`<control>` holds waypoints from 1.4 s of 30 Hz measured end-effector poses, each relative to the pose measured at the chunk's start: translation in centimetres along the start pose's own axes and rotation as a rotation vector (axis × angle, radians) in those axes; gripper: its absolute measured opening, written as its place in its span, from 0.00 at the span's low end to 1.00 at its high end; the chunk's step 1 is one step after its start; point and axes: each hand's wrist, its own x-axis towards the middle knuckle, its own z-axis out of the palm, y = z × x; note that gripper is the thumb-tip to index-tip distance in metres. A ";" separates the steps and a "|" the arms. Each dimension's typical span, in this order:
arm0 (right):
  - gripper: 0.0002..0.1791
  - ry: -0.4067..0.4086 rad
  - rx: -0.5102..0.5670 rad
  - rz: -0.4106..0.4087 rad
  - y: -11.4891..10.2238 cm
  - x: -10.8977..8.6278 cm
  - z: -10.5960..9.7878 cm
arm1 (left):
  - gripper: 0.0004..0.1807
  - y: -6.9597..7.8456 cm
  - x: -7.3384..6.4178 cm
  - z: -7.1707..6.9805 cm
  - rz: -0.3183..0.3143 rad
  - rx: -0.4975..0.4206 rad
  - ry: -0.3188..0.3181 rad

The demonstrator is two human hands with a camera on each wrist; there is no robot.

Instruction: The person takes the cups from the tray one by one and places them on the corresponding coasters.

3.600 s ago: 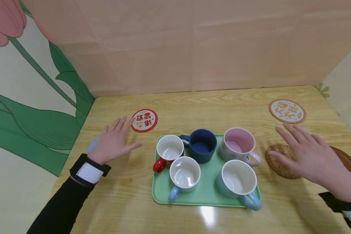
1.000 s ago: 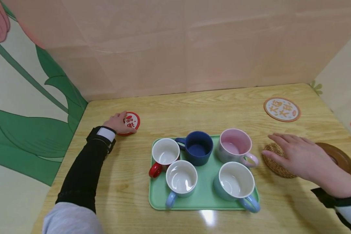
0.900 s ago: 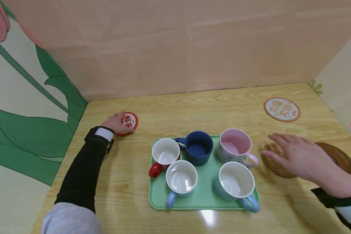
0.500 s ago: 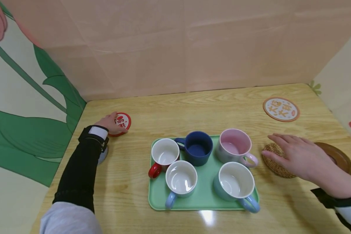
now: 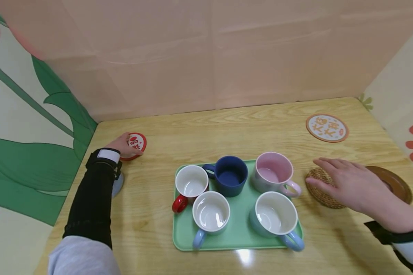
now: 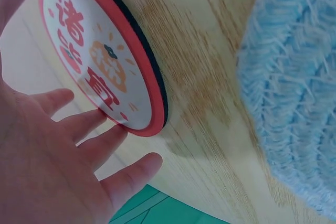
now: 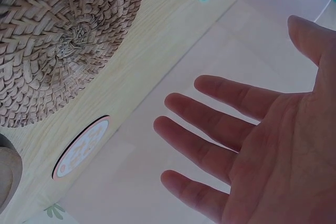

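Our left hand point(image 5: 119, 145) holds the red coaster point(image 5: 137, 141) by its rim, thumb on the near side and fingers beyond, near the far left corner of the surface point(image 5: 220, 130). We have the blue mat point(image 6: 294, 87) close by, toward the left edge, partly hidden by our black sleeve point(image 5: 91, 202). Our right hand point(image 5: 352, 185) hangs released, fingers extended, above the woven mat point(image 5: 320, 194); the brown plate point(image 5: 397, 183) lies nearer the right edge. Toward the far right corner is the orange coaster point(image 5: 327, 128). Between our hands, the tray point(image 5: 241, 233) carries the red mug point(image 5: 191, 182), navy mug point(image 5: 231, 177) and pink mug point(image 5: 273, 172) along its far edge, the small blue mug point(image 5: 211, 214) and big blue mug point(image 5: 274, 214) along its near edge.
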 end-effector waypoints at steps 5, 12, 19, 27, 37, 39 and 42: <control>0.40 -0.005 -0.013 -0.007 -0.2 0.1 0.1 | 0.61 -0.2 -0.1 -0.2 -0.007 -0.010 -0.002; 0.39 0.004 -0.007 -0.013 -0.2 -0.1 0.3 | 0.61 -0.4 -0.2 -0.1 0.010 -0.014 -0.003; 0.39 -0.017 -0.013 0.003 -0.5 -0.1 0.1 | 0.59 -0.6 -0.6 -0.4 0.018 -0.020 -0.020; 0.40 -0.027 0.000 0.004 -0.6 0.1 -0.1 | 0.59 -0.9 -0.8 -0.6 0.014 -0.023 -0.028; 0.45 -0.070 0.037 0.042 1.7 1.8 -0.5 | 0.60 0.8 -3.1 -1.4 0.109 0.108 0.092; 0.46 -0.079 0.056 0.053 2.9 2.9 -0.5 | 0.59 1.4 -4.0 -1.6 0.134 0.123 0.122; 0.46 -0.043 0.087 0.050 4.9 4.7 -0.3 | 0.57 2.1 -4.9 -1.6 0.181 0.137 0.147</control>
